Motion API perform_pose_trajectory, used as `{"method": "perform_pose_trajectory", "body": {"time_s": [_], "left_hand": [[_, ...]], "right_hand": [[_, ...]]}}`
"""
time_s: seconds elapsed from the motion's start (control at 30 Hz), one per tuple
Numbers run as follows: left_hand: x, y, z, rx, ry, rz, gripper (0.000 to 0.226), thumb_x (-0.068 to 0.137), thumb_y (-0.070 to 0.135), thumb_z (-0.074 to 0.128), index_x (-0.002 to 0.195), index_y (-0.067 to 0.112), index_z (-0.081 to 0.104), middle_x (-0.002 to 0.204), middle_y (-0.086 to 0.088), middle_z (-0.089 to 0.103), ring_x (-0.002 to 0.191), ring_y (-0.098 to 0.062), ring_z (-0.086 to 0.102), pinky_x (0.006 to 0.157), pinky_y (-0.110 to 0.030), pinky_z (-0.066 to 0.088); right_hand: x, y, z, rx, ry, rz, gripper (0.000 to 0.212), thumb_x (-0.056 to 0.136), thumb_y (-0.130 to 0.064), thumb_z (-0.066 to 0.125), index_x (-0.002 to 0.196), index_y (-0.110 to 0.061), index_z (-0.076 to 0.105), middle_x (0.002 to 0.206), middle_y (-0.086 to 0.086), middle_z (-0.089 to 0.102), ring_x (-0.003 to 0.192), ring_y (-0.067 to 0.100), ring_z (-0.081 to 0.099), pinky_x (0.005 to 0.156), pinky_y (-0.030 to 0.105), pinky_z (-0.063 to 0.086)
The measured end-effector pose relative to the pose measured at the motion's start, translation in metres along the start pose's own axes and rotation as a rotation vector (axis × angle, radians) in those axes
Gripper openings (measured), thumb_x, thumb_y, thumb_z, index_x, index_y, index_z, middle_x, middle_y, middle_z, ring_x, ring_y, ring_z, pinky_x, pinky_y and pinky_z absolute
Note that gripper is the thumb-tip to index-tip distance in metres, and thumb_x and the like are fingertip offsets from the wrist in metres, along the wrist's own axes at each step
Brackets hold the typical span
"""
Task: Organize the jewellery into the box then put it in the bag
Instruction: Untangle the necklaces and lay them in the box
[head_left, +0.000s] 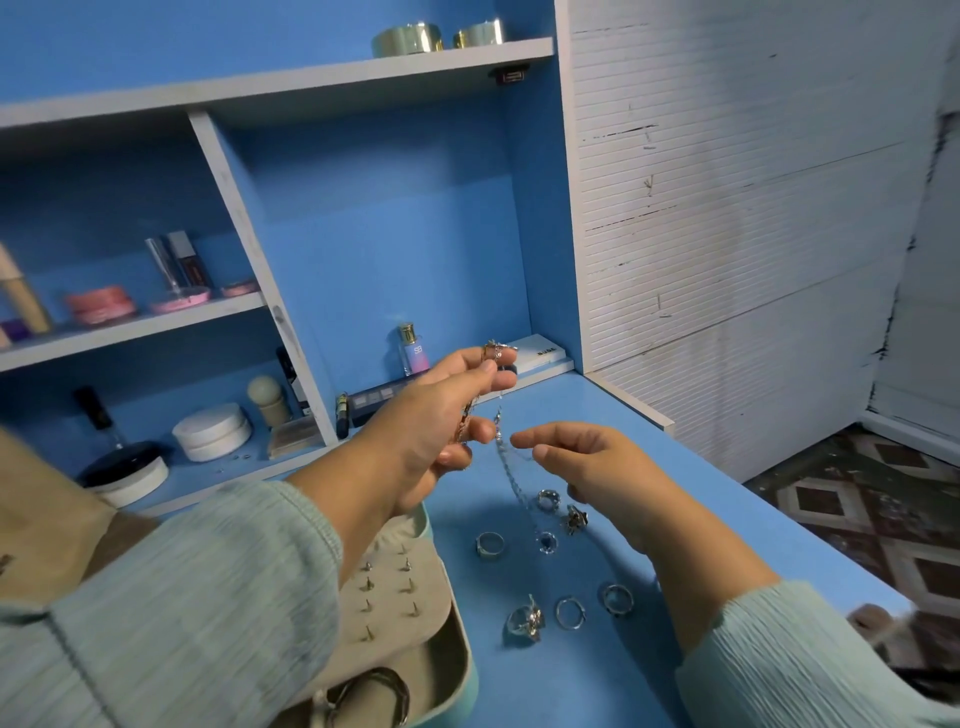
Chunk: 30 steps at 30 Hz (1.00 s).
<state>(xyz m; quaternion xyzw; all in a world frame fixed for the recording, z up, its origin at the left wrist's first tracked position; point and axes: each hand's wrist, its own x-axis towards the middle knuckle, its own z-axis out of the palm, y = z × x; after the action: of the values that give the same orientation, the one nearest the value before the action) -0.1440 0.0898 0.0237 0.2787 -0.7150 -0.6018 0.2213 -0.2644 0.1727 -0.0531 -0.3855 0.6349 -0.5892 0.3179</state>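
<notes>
The left hand (441, 415) is pinching a chain (470, 410), and the right hand (587, 467) is pinching a thinner silver chain (511, 475). Rings (569, 612) are lying on the blue surface (571, 686). A bottle (413, 349) is showing "SB".

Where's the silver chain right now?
Head view, centre: the silver chain hangs between the left hand and right hand, above the rings on the blue desk.

1. Setting: a home dressing corner, built around a blue vanity unit with white shelves (291, 83).
2. Evidence, shelves: pink compacts (101, 304), lip-gloss tubes (179, 260), a round white jar (212, 431), a makeup brush (267, 400) and a perfume bottle (413, 349).
3. Evidence, blue counter (649, 467): loose rings (490, 544) beside an open jewellery box (415, 613).
4. Surroundings: scuffed white panelled wall (727, 208); patterned tile floor (857, 499).
</notes>
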Motion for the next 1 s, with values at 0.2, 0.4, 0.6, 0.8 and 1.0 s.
{"method": "perform_pose_trajectory", "body": {"time_s": [0.2,0.4,0.6,0.8,1.0], "left_hand": [[-0.004,0.005,-0.001,-0.019,-0.1,-0.05,0.029,0.1,0.036,0.033,0.098,0.026,0.06,0.118,0.0,0.061,0.047,-0.005,0.042,0.031,-0.011,0.018],[-0.008,0.004,0.004,-0.042,-0.186,-0.116,0.031,0.099,0.039,0.032,0.099,0.024,0.06,0.11,-0.001,0.061,0.048,-0.005,0.041,0.032,-0.011,0.015],[-0.011,-0.001,0.002,-0.02,-0.188,-0.124,0.03,0.098,0.039,0.035,0.101,0.026,0.062,0.116,0.0,0.062,0.049,-0.006,0.042,0.032,-0.011,0.016],[-0.013,0.004,-0.004,0.004,-0.17,-0.113,0.029,0.098,0.039,0.035,0.108,0.025,0.059,0.118,0.003,0.063,0.047,-0.006,0.044,0.033,-0.012,0.015],[-0.016,0.009,-0.007,0.031,-0.155,-0.087,0.022,0.098,0.032,0.04,0.106,0.026,0.06,0.107,0.002,0.067,0.046,-0.005,0.04,0.031,-0.01,0.018]], "right_hand": [[-0.003,-0.001,0.001,-0.046,0.036,-0.024,0.012,0.091,-0.028,0.058,0.098,-0.032,0.067,0.091,-0.011,0.064,0.076,-0.011,0.056,0.054,0.001,0.039],[-0.002,-0.003,0.006,0.01,0.038,-0.07,0.015,0.084,-0.033,0.065,0.091,-0.022,0.072,0.093,0.015,0.065,0.07,0.015,0.055,0.05,0.008,0.037],[0.001,-0.003,0.002,0.105,0.105,-0.037,0.024,0.092,-0.017,0.051,0.07,-0.02,0.06,0.066,-0.006,0.064,0.055,0.005,0.045,0.049,0.014,0.034],[0.003,-0.002,0.002,0.091,0.12,0.026,0.024,0.098,-0.025,0.043,0.077,-0.015,0.05,0.059,-0.004,0.065,0.055,0.01,0.043,0.053,0.019,0.032],[0.005,0.002,0.0,0.063,0.162,0.032,0.023,0.095,-0.027,0.05,0.078,-0.016,0.06,0.058,-0.008,0.061,0.055,0.01,0.039,0.053,0.021,0.033]]}}
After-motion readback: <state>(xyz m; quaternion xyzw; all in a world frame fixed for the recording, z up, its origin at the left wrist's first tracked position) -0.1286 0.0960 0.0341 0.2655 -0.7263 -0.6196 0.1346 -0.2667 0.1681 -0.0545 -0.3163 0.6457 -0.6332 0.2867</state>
